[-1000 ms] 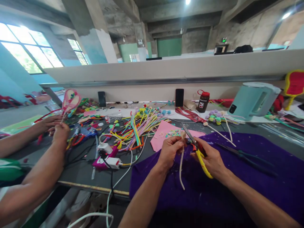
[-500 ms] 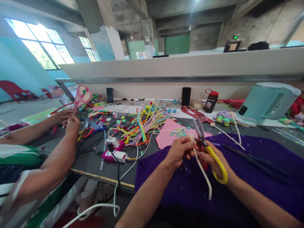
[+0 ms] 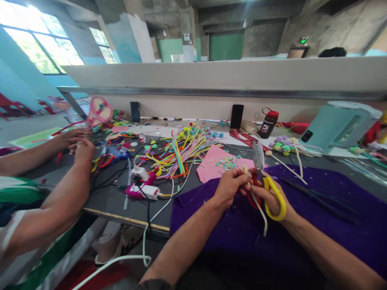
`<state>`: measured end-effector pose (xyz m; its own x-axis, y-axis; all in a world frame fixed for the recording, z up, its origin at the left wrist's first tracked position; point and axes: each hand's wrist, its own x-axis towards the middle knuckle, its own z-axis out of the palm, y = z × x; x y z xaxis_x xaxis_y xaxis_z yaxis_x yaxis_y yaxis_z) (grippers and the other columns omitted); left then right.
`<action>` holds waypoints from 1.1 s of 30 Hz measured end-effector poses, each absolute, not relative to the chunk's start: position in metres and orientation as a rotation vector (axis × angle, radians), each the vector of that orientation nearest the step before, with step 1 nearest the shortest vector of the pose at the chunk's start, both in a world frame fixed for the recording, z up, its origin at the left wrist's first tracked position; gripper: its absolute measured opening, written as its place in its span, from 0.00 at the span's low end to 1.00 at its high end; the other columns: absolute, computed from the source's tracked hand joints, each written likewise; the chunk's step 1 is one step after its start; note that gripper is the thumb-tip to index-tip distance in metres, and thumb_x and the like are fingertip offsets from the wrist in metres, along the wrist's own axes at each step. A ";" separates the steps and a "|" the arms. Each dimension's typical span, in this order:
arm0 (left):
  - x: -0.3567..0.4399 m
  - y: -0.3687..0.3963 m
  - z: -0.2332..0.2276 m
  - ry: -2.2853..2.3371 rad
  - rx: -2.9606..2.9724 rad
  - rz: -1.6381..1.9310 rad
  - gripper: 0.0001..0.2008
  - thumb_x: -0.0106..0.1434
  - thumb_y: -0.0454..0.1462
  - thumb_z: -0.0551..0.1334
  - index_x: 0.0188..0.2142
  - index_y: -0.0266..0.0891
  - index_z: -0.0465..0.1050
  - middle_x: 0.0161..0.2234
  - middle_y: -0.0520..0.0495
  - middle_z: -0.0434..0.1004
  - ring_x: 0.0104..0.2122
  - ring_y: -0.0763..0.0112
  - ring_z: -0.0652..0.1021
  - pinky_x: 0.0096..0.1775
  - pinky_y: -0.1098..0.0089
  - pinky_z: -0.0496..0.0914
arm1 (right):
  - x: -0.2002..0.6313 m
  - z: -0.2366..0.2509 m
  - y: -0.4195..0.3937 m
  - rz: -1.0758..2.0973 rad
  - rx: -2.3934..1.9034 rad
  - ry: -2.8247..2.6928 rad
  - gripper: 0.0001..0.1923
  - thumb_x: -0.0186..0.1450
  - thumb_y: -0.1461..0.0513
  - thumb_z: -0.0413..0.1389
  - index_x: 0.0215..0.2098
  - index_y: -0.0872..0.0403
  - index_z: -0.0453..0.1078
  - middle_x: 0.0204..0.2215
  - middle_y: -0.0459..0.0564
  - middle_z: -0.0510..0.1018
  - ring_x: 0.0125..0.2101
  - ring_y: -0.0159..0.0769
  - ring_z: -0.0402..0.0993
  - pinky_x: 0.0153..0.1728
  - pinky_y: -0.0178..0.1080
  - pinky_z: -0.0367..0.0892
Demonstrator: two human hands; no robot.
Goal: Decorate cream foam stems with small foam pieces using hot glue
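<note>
My left hand [image 3: 231,185] pinches the top of a cream pipe-cleaner stem [image 3: 260,209], where a small cream flower-like tip [image 3: 244,169] shows above the fingers. The rest of the stem hangs down over the purple cloth [image 3: 193,209]. Scissors [image 3: 276,201] with yellow and red handles hang on my right hand [image 3: 272,197], their blades pointing up and away from the stem. The thumb and fingertips of that hand meet at the stem, just below my left fingers. Just what the right fingertips grip is partly hidden.
Dark long-nosed pliers [image 3: 323,199] lie on the cloth at right. Beyond are a pink sheet [image 3: 208,163] with cut bits, colourful pipe cleaners [image 3: 181,155], a bottle [image 3: 268,124] and a kettle [image 3: 338,127]. A power strip [image 3: 142,187] with cables sits left, near a co-worker's hands [image 3: 80,141].
The scissors have turned in my right hand, their blades now more upright. Both hands stay together at the stem. The whole view has shifted slightly.
</note>
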<state>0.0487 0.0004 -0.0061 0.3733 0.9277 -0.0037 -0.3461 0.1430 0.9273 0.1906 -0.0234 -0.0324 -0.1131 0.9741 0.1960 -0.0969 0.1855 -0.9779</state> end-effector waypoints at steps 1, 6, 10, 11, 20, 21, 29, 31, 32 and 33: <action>0.049 0.001 -0.005 0.701 1.038 1.046 0.15 0.48 0.45 0.64 0.24 0.33 0.69 0.22 0.49 0.73 0.17 0.81 0.69 0.17 0.80 0.60 | 0.190 -0.030 -0.024 1.201 -0.946 -1.326 0.26 0.54 0.60 0.59 0.50 0.53 0.58 0.31 0.48 0.72 0.28 0.33 0.71 0.26 0.34 0.66; 0.046 0.002 0.001 0.639 1.021 0.982 0.14 0.49 0.42 0.65 0.31 0.33 0.72 0.24 0.50 0.73 0.19 0.81 0.70 0.18 0.80 0.61 | 0.189 -0.025 -0.020 1.366 -0.842 -1.259 0.23 0.52 0.62 0.59 0.45 0.54 0.61 0.30 0.47 0.72 0.26 0.31 0.70 0.23 0.32 0.64; 0.045 0.002 0.003 0.634 1.023 0.973 0.14 0.50 0.41 0.64 0.33 0.33 0.74 0.21 0.50 0.72 0.20 0.80 0.71 0.20 0.80 0.63 | 0.193 -0.026 -0.016 1.518 -0.835 -1.219 0.21 0.51 0.60 0.59 0.42 0.54 0.62 0.27 0.46 0.72 0.19 0.27 0.66 0.17 0.29 0.59; 0.045 0.001 0.003 0.639 1.032 0.975 0.13 0.50 0.41 0.65 0.32 0.32 0.74 0.21 0.50 0.72 0.20 0.80 0.71 0.20 0.80 0.63 | 0.193 -0.027 -0.015 1.522 -0.838 -1.209 0.21 0.50 0.60 0.59 0.42 0.54 0.62 0.26 0.46 0.71 0.19 0.27 0.65 0.16 0.29 0.58; 0.044 -0.001 0.002 0.608 1.061 0.987 0.11 0.49 0.41 0.65 0.25 0.32 0.71 0.19 0.50 0.71 0.18 0.81 0.69 0.17 0.81 0.62 | 0.190 -0.023 -0.023 1.450 -0.857 -1.277 0.21 0.51 0.59 0.60 0.41 0.55 0.63 0.24 0.45 0.71 0.17 0.26 0.64 0.15 0.29 0.58; 0.044 -0.001 0.002 0.602 1.071 0.993 0.11 0.49 0.41 0.65 0.25 0.32 0.71 0.19 0.50 0.71 0.17 0.81 0.69 0.17 0.81 0.61 | 0.190 -0.022 -0.025 1.408 -0.866 -1.299 0.21 0.51 0.59 0.60 0.41 0.54 0.63 0.24 0.44 0.70 0.17 0.26 0.63 0.15 0.29 0.58; 0.042 -0.003 0.007 0.622 1.114 1.046 0.12 0.48 0.42 0.65 0.24 0.33 0.71 0.20 0.49 0.72 0.16 0.81 0.68 0.16 0.80 0.59 | 0.193 -0.022 -0.026 0.925 -0.979 -1.425 0.24 0.57 0.58 0.53 0.51 0.52 0.56 0.24 0.41 0.66 0.16 0.24 0.60 0.16 0.30 0.59; 0.042 -0.003 0.007 0.631 1.119 1.056 0.13 0.47 0.42 0.65 0.26 0.33 0.71 0.22 0.49 0.73 0.17 0.81 0.69 0.16 0.80 0.59 | 0.194 -0.026 -0.022 0.819 -1.017 -1.432 0.26 0.57 0.58 0.53 0.52 0.50 0.55 0.26 0.41 0.66 0.18 0.24 0.60 0.17 0.29 0.59; 0.043 -0.003 0.006 0.634 1.126 1.063 0.13 0.47 0.42 0.65 0.26 0.33 0.71 0.22 0.49 0.73 0.17 0.80 0.69 0.16 0.80 0.59 | 0.194 -0.028 -0.020 0.771 -1.039 -1.442 0.26 0.57 0.58 0.53 0.53 0.50 0.54 0.26 0.41 0.66 0.19 0.24 0.61 0.19 0.29 0.60; 0.043 -0.002 0.005 0.637 1.135 1.069 0.13 0.47 0.43 0.65 0.26 0.33 0.71 0.22 0.49 0.72 0.17 0.80 0.69 0.16 0.80 0.59 | 0.195 -0.030 -0.019 0.721 -1.060 -1.458 0.26 0.57 0.58 0.53 0.53 0.50 0.55 0.27 0.41 0.66 0.20 0.24 0.61 0.20 0.30 0.61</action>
